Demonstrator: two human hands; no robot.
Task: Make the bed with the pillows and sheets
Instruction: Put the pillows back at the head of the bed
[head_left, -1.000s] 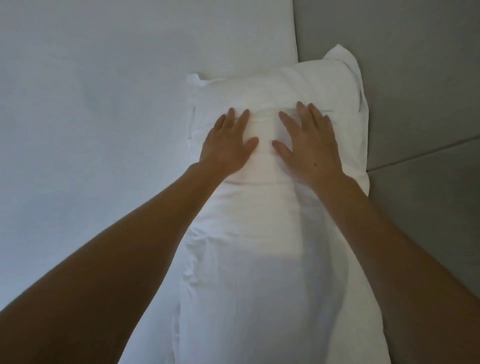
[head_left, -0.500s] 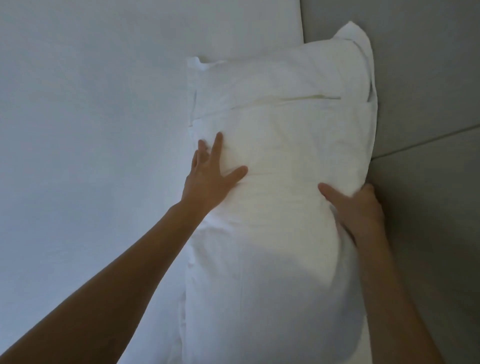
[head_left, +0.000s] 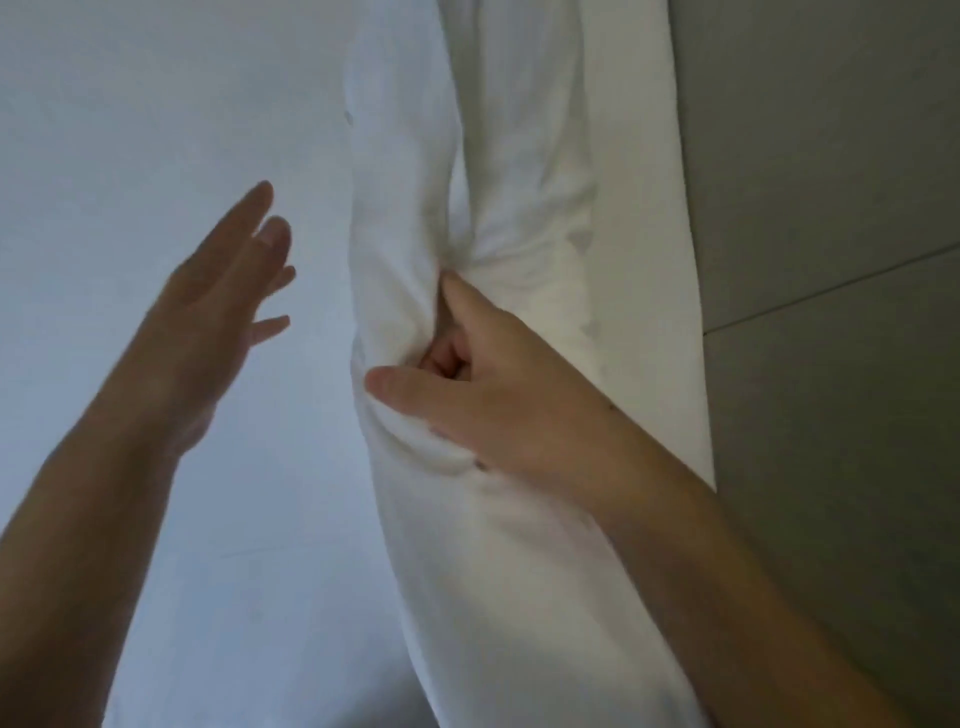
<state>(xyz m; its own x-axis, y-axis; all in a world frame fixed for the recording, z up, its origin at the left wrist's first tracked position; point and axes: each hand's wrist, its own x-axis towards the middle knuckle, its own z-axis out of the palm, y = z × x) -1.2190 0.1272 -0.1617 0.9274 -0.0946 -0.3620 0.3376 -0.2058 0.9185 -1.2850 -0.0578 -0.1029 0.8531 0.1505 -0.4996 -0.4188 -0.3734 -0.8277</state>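
While no writing shows anywhere, the right hand (head_left: 498, 395) grips a bunch of the white pillow (head_left: 524, 218), thumb and fingers (head_left: 400, 387) curled into the cloth. At its 9 o'clock, the left hand (head_left: 208, 332) hovers over the bed sheet (head_left: 156, 104), fingers straight, holding nothing. At the pillow's 3 o'clock stands the grey wall (head_left: 831, 208).

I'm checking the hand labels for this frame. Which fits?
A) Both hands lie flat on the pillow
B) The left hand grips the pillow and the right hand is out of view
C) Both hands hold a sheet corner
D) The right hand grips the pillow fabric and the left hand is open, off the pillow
D: the right hand bunches pillow fabric in curled fingers, while the left hand is spread open over the sheet, apart from the pillow.
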